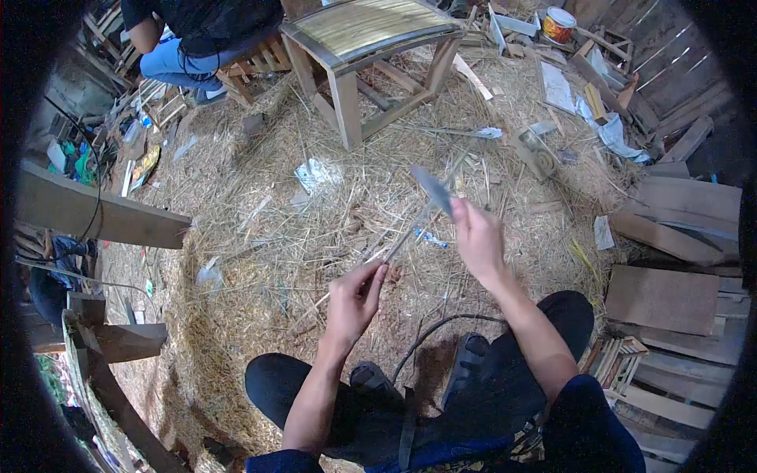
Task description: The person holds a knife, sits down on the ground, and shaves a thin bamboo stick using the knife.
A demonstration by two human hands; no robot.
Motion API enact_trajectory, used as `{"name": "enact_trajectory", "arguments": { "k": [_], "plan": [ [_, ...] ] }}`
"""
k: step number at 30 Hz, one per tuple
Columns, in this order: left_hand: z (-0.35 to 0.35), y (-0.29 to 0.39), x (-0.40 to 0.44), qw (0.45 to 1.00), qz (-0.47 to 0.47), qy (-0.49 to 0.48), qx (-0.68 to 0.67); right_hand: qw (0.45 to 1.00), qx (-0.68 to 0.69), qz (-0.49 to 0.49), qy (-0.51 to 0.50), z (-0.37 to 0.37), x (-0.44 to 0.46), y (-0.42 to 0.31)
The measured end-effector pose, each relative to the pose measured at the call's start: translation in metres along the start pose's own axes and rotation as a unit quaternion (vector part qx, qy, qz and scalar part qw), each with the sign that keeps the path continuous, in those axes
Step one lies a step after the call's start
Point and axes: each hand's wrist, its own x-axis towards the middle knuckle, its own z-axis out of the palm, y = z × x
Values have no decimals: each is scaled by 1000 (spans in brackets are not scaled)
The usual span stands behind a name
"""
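My left hand (352, 303) is closed around the lower end of a thin strip (402, 241), which looks like split bamboo or cane and slants up to the right. My right hand (478, 240) grips a knife by its handle, which the fingers hide. The knife's blade (430, 188), smeared by motion, points up and left and crosses the far part of the strip. Whether the edge touches the strip I cannot tell. Both hands are held above the floor, in front of my knees.
Straw and shavings cover the floor (260, 315). Ahead stands a wooden seat frame (348, 110) with a slatted top. A person in a dark top (209, 27) sits at the upper left. Wooden boards (661, 299) are stacked at right, and a beam (102, 209) juts in from the left.
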Motion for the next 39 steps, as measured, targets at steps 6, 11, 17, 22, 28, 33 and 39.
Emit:
{"name": "enact_trajectory", "arguments": {
  "k": [6,11,17,22,28,33,39],
  "plan": [
    [-6,5,-3,999,12,-27,33,989,11,149,2,-22,23,6],
    [-2,-1,0,999,-33,-3,10,995,-39,-17,-95,8,-9,-17],
    [-4,17,-7,994,-96,-29,-45,995,8,91,-31,-7,1,-9],
    [-4,7,-7,989,-133,-10,-64,993,10,79,-90,6,-6,-20],
    [10,0,-16,990,-105,25,-89,983,-10,51,-177,17,-37,-36],
    [7,1,-12,993,-76,-4,-88,996,-42,45,-60,2,-7,-21],
    [22,-10,-8,989,-109,5,-102,987,-44,-62,-139,25,-42,-47]
  ]
}}
